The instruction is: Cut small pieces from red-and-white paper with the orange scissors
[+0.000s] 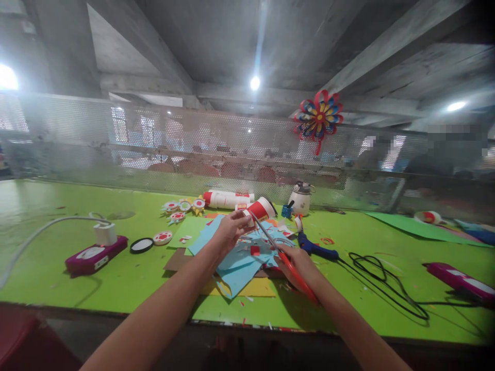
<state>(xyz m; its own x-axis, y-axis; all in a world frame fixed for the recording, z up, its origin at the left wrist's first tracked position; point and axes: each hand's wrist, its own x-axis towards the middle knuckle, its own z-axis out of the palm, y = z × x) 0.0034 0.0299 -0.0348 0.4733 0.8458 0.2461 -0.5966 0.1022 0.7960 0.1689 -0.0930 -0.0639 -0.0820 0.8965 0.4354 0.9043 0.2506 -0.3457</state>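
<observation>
My left hand (231, 229) grips a red and white paper cup (263, 208), tilted with its dark end toward the upper right. Red-handled scissors (296, 275) are in my right hand (296, 263), fingers closed round the handles. Their metal blades reach up and left to the cup's white edge beside my left fingers; whether they are cutting into it I cannot tell. Beneath both hands lie light blue paper sheets (237, 273) scattered with red and white scraps. Brown and yellow sheets stick out under the blue ones.
Behind the papers lies a stack of paper cups (228, 199), near a white bottle (300, 198). A blue glue gun (317, 248) with a looping black cord is right of my hands. Decorated discs (177, 217) and a purple power strip (96, 256) are at left. A perforated screen (232, 149) borders the table.
</observation>
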